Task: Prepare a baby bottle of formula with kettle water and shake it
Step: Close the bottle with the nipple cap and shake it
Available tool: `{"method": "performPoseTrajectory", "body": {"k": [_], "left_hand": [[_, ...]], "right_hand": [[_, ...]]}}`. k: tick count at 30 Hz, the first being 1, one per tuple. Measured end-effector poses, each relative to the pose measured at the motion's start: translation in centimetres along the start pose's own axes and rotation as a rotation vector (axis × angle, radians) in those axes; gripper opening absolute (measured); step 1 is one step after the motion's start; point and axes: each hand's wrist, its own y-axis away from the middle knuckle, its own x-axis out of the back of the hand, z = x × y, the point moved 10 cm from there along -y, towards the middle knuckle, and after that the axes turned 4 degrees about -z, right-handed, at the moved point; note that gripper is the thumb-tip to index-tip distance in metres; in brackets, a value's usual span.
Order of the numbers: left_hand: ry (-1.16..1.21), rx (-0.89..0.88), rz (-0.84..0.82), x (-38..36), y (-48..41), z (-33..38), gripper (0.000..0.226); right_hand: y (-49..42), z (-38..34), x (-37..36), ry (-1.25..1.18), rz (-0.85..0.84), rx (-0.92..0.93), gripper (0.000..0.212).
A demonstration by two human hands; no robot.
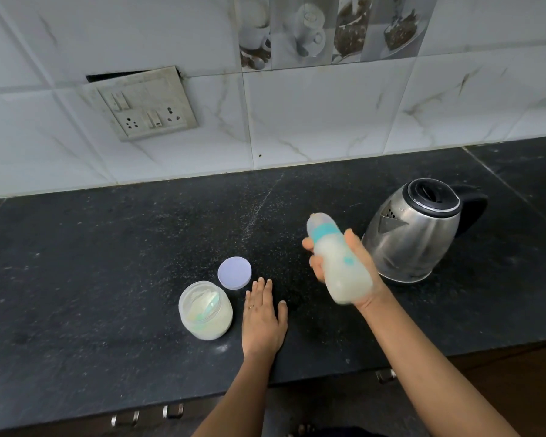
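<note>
A capped baby bottle point(338, 263) of milky formula is tilting, blurred, above the surface. The steel kettle point(418, 234) is standing upright nearby, lid closed.

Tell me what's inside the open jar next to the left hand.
The jar holds pale powder and a translucent scoop with a teal tint. How deep the powder goes can't be seen. Its lid lies behind it.

No lettering, brand or number can be read anywhere: the baby bottle point(338, 263) carries only blurred teal marks, and the kettle point(418, 231) is plain.
</note>
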Motion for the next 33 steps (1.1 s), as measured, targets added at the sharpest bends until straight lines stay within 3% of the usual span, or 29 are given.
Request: {"method": "performPoseTrajectory", "body": {"k": [3,7,10,12,15,17,19,21,24,25,28,33], "left_hand": [[0.007,0.000,0.003,0.1,0.0,0.2,0.074],[-0.005,0.001,-0.004,0.0,-0.1,0.0,0.074],[-0.006,0.003,-0.005,0.0,0.0,0.1,0.072],[-0.003,0.007,-0.008,-0.1,-0.1,0.1,0.071],[-0.002,0.013,-0.015,-0.1,0.0,0.0,0.070],[-0.006,0.010,-0.024,-0.1,0.0,0.1,0.064],[0.006,0.011,-0.018,-0.1,-0.1,0.1,0.058],[0.000,0.007,-0.024,-0.2,-0.1,0.0,0.059],[-0.007,0.007,-0.017,-0.1,0.0,0.0,0.063],[0.003,0.003,-0.017,-0.1,0.0,0.0,0.065],[0.006,-0.004,-0.003,-0.1,-0.1,0.0,0.062],[0.003,-0.001,0.001,-0.1,-0.1,0.0,0.070]], "right_hand": [[0.1,1.1,-0.8,0.080,-0.032,-0.065,0.069],[0.1,-0.6,1.2,-0.044,0.140,0.108,0.088],[0.8,0.8,0.7,0.030,0.015,-0.040,0.070],[0.4,0.5,0.1,0.098,0.040,-0.006,0.081],[0.0,-0.2,2.7,-0.090,0.230,0.118,0.105],[0.3,0.8,3.4,-0.085,0.228,0.042,0.094],[1.1,2.1,3.1,0.115,0.150,-0.042,0.081],[0.5,2.4,1.8,0.166,0.105,-0.028,0.082],[0.1,2.8,3.6,-0.077,0.258,0.036,0.092],[0.0,3.0,3.7,-0.114,0.239,0.023,0.093],[0.6,3.6,2.9,0.112,0.174,-0.037,0.084],[-0.3,2.4,3.1,-0.025,0.322,0.091,0.063]]}}
